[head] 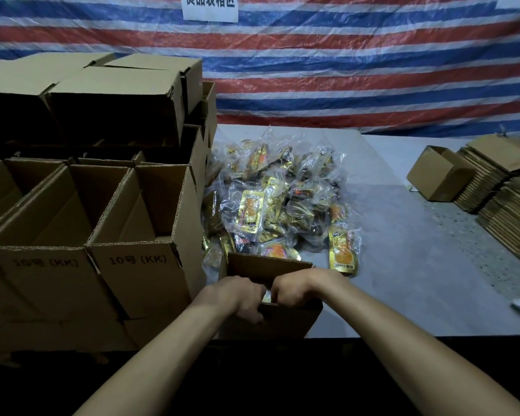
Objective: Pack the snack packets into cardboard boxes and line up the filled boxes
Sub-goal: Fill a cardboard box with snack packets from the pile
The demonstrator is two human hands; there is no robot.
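A small open cardboard box [285, 321] stands at the table's near edge in front of me. My left hand [240, 297] grips its near wall, thumb outside and fingers curled over the rim. My right hand [294, 291] curls over the same rim just to the right; its fingers reach inside, where they are hidden. Something pale shows between the two hands. Behind the box lies a heap of snack packets [278, 202] in clear bags, gold and orange. One gold packet [341, 250] lies apart at the heap's right.
Open boxes marked "10号 (KK)" [138, 235] stand in rows on the left, with closed boxes [114, 94] stacked behind. Flattened cartons [505, 202] and one empty box [439, 174] sit at the far right. A striped tarp hangs behind the grey table [403, 265].
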